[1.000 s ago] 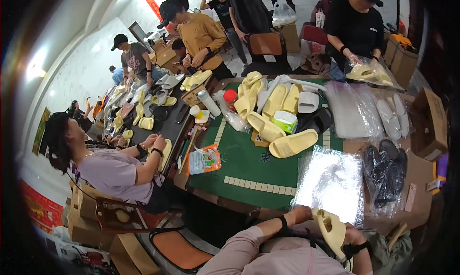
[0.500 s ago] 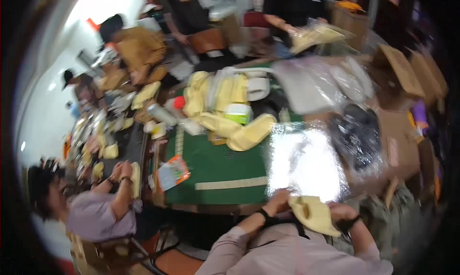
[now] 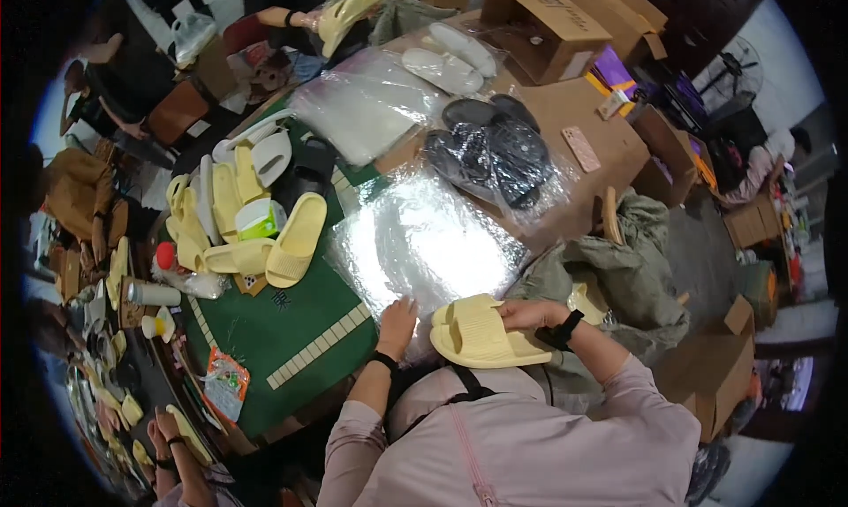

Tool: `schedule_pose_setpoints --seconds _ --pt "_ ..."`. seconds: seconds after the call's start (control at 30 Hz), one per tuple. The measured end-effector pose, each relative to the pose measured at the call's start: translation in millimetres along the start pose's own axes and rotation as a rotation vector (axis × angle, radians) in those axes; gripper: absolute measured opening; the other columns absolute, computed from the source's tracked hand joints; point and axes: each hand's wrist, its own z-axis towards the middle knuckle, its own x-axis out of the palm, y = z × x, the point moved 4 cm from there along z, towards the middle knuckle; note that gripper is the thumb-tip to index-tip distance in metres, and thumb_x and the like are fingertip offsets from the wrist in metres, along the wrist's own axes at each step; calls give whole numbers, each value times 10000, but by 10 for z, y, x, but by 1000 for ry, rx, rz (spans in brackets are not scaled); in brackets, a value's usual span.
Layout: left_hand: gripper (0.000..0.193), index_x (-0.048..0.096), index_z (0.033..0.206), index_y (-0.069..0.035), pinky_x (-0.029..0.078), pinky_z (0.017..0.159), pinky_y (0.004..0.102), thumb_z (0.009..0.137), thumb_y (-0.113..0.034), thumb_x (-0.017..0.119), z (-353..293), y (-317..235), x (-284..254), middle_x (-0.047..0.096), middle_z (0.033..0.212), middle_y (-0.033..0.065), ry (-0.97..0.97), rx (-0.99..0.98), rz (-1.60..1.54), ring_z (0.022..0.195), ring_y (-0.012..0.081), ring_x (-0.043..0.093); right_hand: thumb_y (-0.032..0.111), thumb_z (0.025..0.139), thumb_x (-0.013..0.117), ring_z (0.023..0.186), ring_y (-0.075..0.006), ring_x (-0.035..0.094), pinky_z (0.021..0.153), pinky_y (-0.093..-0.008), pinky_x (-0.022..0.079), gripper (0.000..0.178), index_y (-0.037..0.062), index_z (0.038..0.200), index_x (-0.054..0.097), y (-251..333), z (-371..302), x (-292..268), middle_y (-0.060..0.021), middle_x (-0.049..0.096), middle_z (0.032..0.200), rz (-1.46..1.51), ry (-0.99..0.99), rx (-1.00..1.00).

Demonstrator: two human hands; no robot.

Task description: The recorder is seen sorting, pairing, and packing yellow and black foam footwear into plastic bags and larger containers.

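Right fingers (image 3: 519, 314) gripping yellow slipper (image 3: 477, 332), perhaps two, dark slippers (image 3: 511, 145) in clear bag (image 3: 555, 189)

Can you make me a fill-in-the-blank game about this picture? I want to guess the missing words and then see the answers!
1. The right hand holds a slipper whose colour is ____.
2. The left hand has a band at its wrist, coloured ____.
3. The row of pale rectangles shows against a table surface that is coloured ____.

Missing words: yellow; black; green.
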Motion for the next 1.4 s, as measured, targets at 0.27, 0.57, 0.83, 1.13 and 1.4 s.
schedule_pose_setpoints --seconds 0.27,0.57,0.83,1.13,1.4 --pt "163 584 982 -77 355 846 392 842 -87 502 73 -85 -584 579 1002 58 -517 -198 -317 898 246 494 199 906 542 887 -60 533 798 -222 439 325 -14 1149 571 160 -162 356 11 598 1058 -38 -44 -139" --pt "151 630 965 -3 385 921 360 848 -53 548 -10 -215 -875 559 1109 135 -608 -171 -641 1059 295 496 115 761 525 858 -376 532 787 -427 428 216 17 926 626 186 185 387 -208 570 893 -831 -917 -581" --pt "143 688 940 -122 165 1058 487 831 -143 598 -118 -470 -1102 515 1237 59 -464 -44 -589 1255 307 341 215 734 579 846 -287 531 840 -423 367 191 35 689 626 454 248 718 -121 535 752 -1103 -1079 -434" --pt "153 696 940 -84 236 1058 379 818 -56 607 -158 -698 -1212 428 1348 122 -140 167 -1090 1305 310 303 265 652 608 974 -348 492 854 -442 364 292 68 867 615 902 921 451 -160 536 948 -1201 -1075 -563" --pt "262 633 1013 -42 235 1053 404 755 -73 666 -22 -624 -1695 304 1383 184 -416 3 -936 1293 330 284 281 685 579 997 -324 479 910 -467 317 255 68 811 643 1189 1161 304 -173 554 968 -1388 -1161 -534"
